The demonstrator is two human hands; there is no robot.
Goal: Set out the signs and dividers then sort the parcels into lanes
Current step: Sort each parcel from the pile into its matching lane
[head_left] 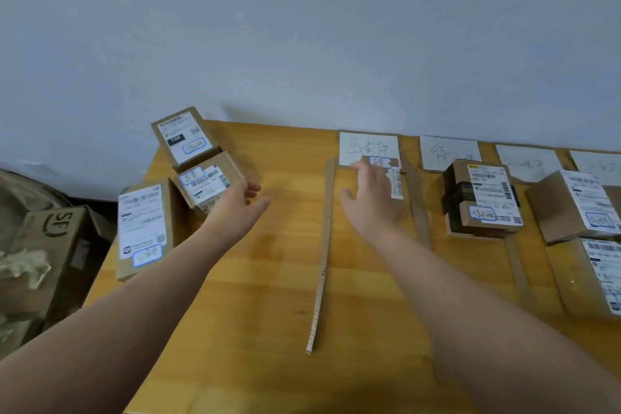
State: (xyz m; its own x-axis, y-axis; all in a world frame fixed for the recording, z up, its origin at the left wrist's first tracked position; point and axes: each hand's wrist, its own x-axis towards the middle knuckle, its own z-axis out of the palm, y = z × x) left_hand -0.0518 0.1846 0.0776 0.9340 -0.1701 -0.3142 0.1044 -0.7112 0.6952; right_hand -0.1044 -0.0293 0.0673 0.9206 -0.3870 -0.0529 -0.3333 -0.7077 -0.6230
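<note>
Sorting is under way, and the signs and dividers look set out. The right hand (373,202) lies over a small parcel (386,166) at 12 o'clock on the surface (268,296). That parcel sits in the lane between the left divider (324,255) and the next divider (418,212), and it overlaps the lower edge of the first sign (368,144). The fingers are stretched flat across the parcel's top and the thumb is splayed clear of it. We cannot tell whether the fingertips hook the far edge. The left hand (240,202) holds nothing, its fingers loosely spread, just beside the tilted parcel (206,183) in the unsorted pile at 10 o'clock. A top parcel (183,136) sits behind the tilted one and a long parcel (144,225) in front of it. At 2 o'clock a stack (480,202) already fills the second lane. All the parcels are cardboard boxes, so we judge them stiff and, from their build, probably light enough for one hand, though their contents are unknown. The paper labels look smooth, so a flat palm may slide on them. The tilted parcel seems to lean on its neighbours, and pulling it out could shift them. We would take it across its two short walls, thumb on one and fingers on the other, and lift it before carrying. The long parcel likely wants a wider span, or both hands at its ends.
</note>
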